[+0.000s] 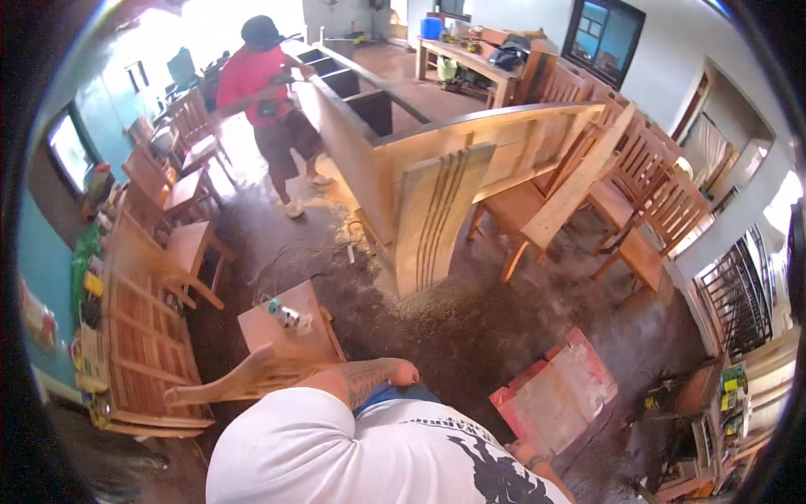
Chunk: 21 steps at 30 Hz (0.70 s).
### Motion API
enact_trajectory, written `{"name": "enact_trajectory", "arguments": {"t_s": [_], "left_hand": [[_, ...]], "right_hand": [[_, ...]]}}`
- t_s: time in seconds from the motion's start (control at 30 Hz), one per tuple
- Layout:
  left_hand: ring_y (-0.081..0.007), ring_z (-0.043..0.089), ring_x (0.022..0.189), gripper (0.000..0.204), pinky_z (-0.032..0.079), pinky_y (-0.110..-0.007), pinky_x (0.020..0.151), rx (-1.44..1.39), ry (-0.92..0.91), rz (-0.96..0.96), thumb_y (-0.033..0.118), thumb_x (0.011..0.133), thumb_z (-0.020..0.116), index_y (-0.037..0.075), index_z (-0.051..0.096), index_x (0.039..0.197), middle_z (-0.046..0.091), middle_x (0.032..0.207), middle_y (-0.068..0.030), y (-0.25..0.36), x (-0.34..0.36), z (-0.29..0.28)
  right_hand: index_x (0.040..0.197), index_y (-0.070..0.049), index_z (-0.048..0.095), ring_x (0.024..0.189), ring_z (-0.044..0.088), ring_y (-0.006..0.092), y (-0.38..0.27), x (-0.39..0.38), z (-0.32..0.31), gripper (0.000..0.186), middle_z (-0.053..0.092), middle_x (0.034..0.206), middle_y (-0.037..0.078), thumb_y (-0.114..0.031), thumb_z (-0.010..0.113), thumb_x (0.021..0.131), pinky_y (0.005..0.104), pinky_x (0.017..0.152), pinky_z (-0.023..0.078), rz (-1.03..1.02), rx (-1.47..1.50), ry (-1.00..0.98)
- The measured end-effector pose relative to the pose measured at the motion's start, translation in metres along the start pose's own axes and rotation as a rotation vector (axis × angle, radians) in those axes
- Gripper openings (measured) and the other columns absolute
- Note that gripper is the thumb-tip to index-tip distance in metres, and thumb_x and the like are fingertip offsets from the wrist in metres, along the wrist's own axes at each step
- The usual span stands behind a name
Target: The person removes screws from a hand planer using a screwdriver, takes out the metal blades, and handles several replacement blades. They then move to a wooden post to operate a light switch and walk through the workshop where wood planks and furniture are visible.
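Note:
My left hand (405,372) rests over my lap, beside the blue cloth (391,393) of my clothing. Its fingers look curled; whatever they may hold is hidden. Left of that arm stands a wooden chair (260,370), with a small green-and-white cylindrical thing (285,312) lying on its seat. My right hand (527,456) is low at the right, partly covered by my white shirt, and its fingers do not show clearly. Nearest to it is a flat, worn board (558,395) with red edges, though I cannot tell whether they touch.
Ahead stands a large wooden cabinet frame (369,181) with a grooved panel (441,218) at its near corner. A co-worker in red (252,80) stands at its left side. Wooden chairs (663,210) line the right. A slatted bench (147,353) is at left; sawdust (411,307) covers some floor.

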<state>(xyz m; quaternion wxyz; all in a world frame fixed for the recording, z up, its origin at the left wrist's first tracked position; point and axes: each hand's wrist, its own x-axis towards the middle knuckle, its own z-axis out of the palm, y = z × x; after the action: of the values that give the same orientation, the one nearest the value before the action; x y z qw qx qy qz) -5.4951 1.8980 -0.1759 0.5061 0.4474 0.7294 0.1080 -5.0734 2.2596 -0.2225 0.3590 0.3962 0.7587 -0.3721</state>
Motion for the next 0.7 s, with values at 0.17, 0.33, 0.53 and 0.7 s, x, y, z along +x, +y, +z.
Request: {"name": "enact_trajectory", "arguments": {"t_s": [0.17, 0.33, 0.53, 0.7], "left_hand": [[-0.0276, 0.076, 0.080, 0.041, 0.061, -0.042, 0.071, -0.040, -0.183, -0.057, 0.023, 0.089, 0.064, 0.010, 0.073, 0.127, 0.077, 0.103, -0.0133, -0.063, 0.071, -0.036], [-0.0325, 0.075, 0.098, 0.039, 0.058, -0.047, 0.085, 0.230, -0.337, -0.083, 0.032, 0.089, 0.068, 0.006, 0.075, 0.118, 0.076, 0.111, -0.0180, -0.061, 0.144, -0.061], [-0.0371, 0.073, 0.105, 0.042, 0.056, -0.051, 0.088, 0.413, -0.376, -0.002, 0.027, 0.084, 0.071, 0.006, 0.076, 0.119, 0.075, 0.117, -0.0217, -0.021, 0.182, -0.146], [-0.0311, 0.073, 0.083, 0.024, 0.054, -0.048, 0.071, 0.326, -0.418, 0.210, 0.025, 0.086, 0.067, 0.009, 0.080, 0.097, 0.077, 0.092, -0.0168, -0.033, 0.210, -0.232]], "right_hand": [[0.081, -0.006, 0.067, 0.050, 0.054, 0.0137, -0.048, 0.024, -0.042, 0.031, 0.059, 0.064, 0.002, -0.032, 0.071, 0.098, 0.0354, 0.045, 0.041, 0.003, 0.279, 0.014], [0.089, -0.006, 0.075, 0.072, 0.072, 0.0265, -0.105, -0.013, -0.062, 0.039, 0.074, 0.079, 0.013, -0.045, 0.070, 0.094, 0.0415, 0.069, 0.056, 0.023, 0.073, 0.084], [0.099, -0.005, 0.073, 0.095, 0.069, 0.0347, -0.140, 0.023, -0.028, 0.037, 0.073, 0.100, 0.019, -0.041, 0.069, 0.094, 0.0453, 0.085, 0.054, 0.094, 0.212, 0.007], [0.105, -0.004, 0.071, 0.104, 0.068, 0.0372, -0.212, 0.046, -0.055, 0.038, 0.071, 0.112, 0.021, -0.040, 0.068, 0.095, 0.0469, 0.092, 0.053, 0.078, 0.309, 0.035]]}}
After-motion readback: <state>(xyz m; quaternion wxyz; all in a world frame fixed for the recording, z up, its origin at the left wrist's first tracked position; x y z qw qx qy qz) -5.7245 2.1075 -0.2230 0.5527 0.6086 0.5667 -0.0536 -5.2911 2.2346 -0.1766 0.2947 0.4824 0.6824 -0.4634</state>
